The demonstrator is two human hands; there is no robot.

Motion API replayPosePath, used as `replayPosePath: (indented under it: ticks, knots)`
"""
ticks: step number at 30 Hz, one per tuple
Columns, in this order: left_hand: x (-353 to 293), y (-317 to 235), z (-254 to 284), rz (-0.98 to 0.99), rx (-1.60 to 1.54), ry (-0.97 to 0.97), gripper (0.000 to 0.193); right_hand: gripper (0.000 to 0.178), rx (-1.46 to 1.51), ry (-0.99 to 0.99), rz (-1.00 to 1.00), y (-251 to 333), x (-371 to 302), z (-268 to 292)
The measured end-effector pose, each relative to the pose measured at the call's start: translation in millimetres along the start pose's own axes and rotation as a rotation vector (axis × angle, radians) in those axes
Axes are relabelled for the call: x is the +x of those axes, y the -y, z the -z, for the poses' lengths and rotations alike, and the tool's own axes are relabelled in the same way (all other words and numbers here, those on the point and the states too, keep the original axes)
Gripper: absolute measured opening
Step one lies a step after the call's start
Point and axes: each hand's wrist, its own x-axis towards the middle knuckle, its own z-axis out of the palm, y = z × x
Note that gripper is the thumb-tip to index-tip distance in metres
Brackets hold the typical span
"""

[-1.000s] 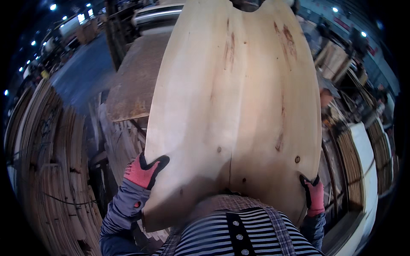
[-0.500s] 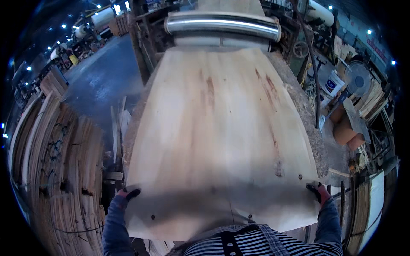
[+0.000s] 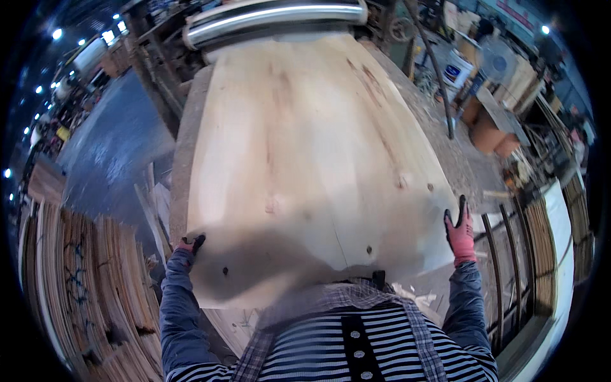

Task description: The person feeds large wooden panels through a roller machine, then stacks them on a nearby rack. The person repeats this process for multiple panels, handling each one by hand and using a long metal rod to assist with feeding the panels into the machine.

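Note:
A large, pale wood veneer sheet [image 3: 299, 146] with brown streaks and dark knots lies in front of me, its far end at a shiny metal roller [image 3: 277, 15]. At its near left edge, my left hand [image 3: 191, 244], in a red and black glove, is closed on the sheet with the thumb on top. My right hand [image 3: 461, 234], gloved alike, is beside the right edge with thumb and finger spread apart. Whether its fingertips touch the edge I cannot tell. The sheet's near edge is close to my waist.
Stacked veneer sheets [image 3: 95, 280] stand at the left, and another stack [image 3: 544, 248] at the right behind dark metal bars [image 3: 509, 254]. A brown cardboard box [image 3: 489, 130], a white bucket [image 3: 456, 69] and a fan [image 3: 498, 60] are farther right. A slanting pole [image 3: 433, 63] rises beside the machine.
My right hand has loosened from the sheet's edge and its fingers have spread. My left hand still grips. The view has turned, so the roller appears higher and farther left.

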Motion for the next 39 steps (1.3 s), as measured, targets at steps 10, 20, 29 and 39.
replayPosePath:
  ticks: [10, 20, 29, 39]
  knots:
    - [-65, -272, -8, -0.984, 0.083, -0.3, 0.066, 0.057, 0.372, 0.186, -0.782, 51, -254, 74]
    - [-349, -342, -187, -1.527, -0.279, 0.267, 0.058, 0.056, 0.294, 0.064, -0.774, -21, -434, 128]
    - [-651, -335, -323, -1.615, 0.086, 1.396, 0.06, 0.053, 0.307, -0.284, -1.107, -121, -583, 251]
    - [-899, -467, -453, -1.852, 0.435, 1.049, 0.032, 0.056, 0.183, -0.241, -1.387, -295, -708, 334]
